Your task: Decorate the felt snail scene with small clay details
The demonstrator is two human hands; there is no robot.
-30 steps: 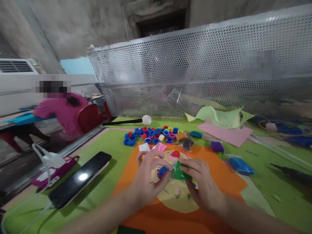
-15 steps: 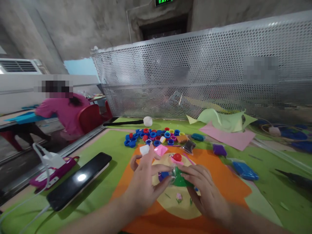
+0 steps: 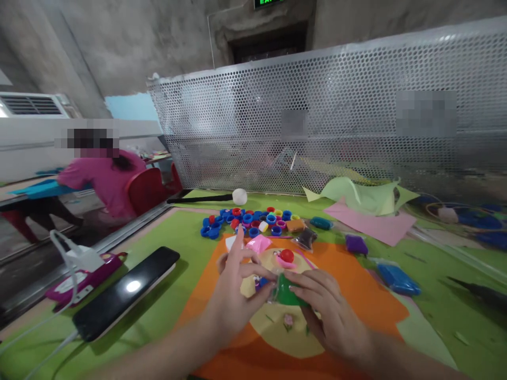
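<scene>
Over the orange and cream paper, both my hands hold a packet of green modelling clay (image 3: 290, 290) in a clear plastic wrapper. My left hand (image 3: 237, 279) pinches the wrapper's clear left edge between thumb and a finger, its index finger pointing up. My right hand (image 3: 330, 306) has its fingers closed on the packet's right side. Below the packet, a small pink flower (image 3: 288, 320) with green stems lies on the cream paper (image 3: 293, 340). Just beyond is a red ball (image 3: 287, 256) with a pink piece under it. Something blue behind the left fingertips is partly hidden.
Blue and coloured ring-shaped caps (image 3: 247, 218) cluster at the back. Clay packets, including purple (image 3: 356, 244) and blue (image 3: 398, 278), lie to the right. A phone (image 3: 127, 293) and a cabled pink power strip (image 3: 85, 277) are left. A person in pink (image 3: 106, 182) sits farther off.
Both hands and the green packet have shifted slightly left. The left hand still pinches the wrapper edge. More of the green clay's front shows between the hands.
</scene>
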